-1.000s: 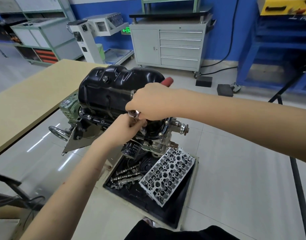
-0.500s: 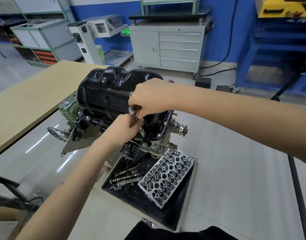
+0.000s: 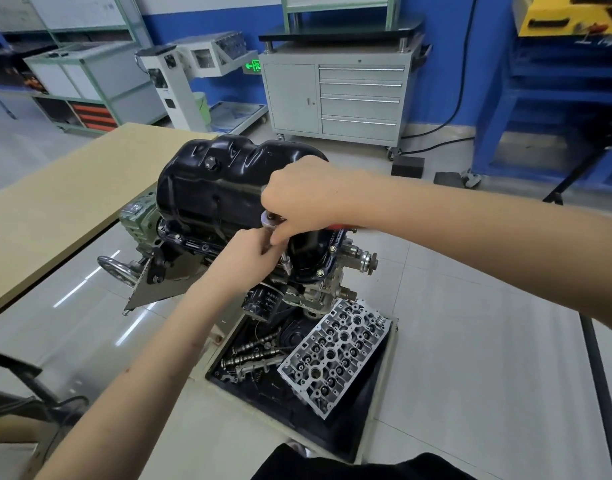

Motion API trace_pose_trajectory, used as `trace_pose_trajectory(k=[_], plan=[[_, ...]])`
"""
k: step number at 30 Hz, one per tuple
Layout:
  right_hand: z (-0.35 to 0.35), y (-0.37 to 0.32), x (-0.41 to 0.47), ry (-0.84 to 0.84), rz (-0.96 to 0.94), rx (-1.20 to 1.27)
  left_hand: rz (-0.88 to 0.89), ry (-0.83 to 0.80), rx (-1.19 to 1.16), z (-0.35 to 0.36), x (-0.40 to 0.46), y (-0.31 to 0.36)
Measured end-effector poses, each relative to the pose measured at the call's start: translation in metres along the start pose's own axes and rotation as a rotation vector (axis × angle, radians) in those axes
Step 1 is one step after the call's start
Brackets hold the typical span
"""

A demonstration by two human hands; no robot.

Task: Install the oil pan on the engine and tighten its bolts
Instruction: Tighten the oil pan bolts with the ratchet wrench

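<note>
From the head camera, the black oil pan (image 3: 228,178) sits on top of the engine (image 3: 318,271), which stands upside down on a stand over the pale tiled floor (image 3: 470,341). The right hand (image 3: 301,199) reaches across the pan's near side, fingers curled round the head of a ratchet (image 3: 271,220); a bit of its red handle (image 3: 339,228) shows under the wrist. The left hand (image 3: 249,258) comes up from below and pinches the ratchet's metal shaft (image 3: 285,263), whose tip points down at the pan's rim near a gold-coloured bolt (image 3: 320,271). Below the engine hangs a black oil filter (image 3: 263,303). On the floor a dark tray (image 3: 349,427) holds a grey cylinder head (image 3: 335,355) and two camshafts (image 3: 252,355). A tan tabletop (image 3: 55,202) lies to the left, a grey drawer cabinet (image 3: 339,98) behind
</note>
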State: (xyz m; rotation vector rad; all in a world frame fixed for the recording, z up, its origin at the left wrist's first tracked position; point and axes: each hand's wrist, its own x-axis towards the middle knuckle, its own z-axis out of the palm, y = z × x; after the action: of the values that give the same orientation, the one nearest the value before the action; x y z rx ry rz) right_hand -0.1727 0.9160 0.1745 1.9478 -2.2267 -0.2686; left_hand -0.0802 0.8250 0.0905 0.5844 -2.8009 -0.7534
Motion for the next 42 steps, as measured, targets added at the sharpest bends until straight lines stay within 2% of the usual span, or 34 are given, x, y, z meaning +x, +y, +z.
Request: trace_pose_trajectory(k=[4, 10, 17, 23, 25, 29, 31, 35, 38, 42], plan=[[0.004, 0.0, 0.003, 0.018, 0.01, -0.021, -0.012, 0.08, 0.047, 0.003, 0.002, 0.006], [0.006, 0.006, 0.006, -0.007, -0.161, -0.108, 0.024, -0.052, -0.081, -0.007, 0.001, 0.0], [0.009, 0.001, 0.004, -0.008, 0.0, -0.062, -0.036, 0.078, -0.013, 0.008, 0.004, 0.005], [0.007, 0.007, 0.001, -0.004, -0.145, -0.129, 0.035, -0.042, -0.068, -0.001, 0.006, 0.003], [0.006, 0.008, -0.001, 0.008, -0.143, -0.114, 0.042, -0.007, -0.017, 0.003, 0.006, 0.003], [0.008, 0.009, -0.006, -0.006, -0.032, -0.073, 0.101, 0.173, 0.063, 0.012, 0.002, 0.005], [0.009, 0.009, -0.006, -0.006, -0.003, -0.054, 0.109, 0.2, 0.076, 0.013, 0.002, 0.006], [0.009, 0.005, -0.005, -0.003, -0.06, -0.059, 0.19, 0.135, 0.068, 0.006, 0.002, -0.002], [0.013, 0.003, -0.001, 0.027, -0.138, -0.111, 0.176, 0.051, 0.026, -0.002, 0.002, -0.009], [0.01, 0.002, 0.0, 0.044, -0.081, -0.075, 0.146, 0.067, 0.008, -0.001, 0.0, -0.01]])
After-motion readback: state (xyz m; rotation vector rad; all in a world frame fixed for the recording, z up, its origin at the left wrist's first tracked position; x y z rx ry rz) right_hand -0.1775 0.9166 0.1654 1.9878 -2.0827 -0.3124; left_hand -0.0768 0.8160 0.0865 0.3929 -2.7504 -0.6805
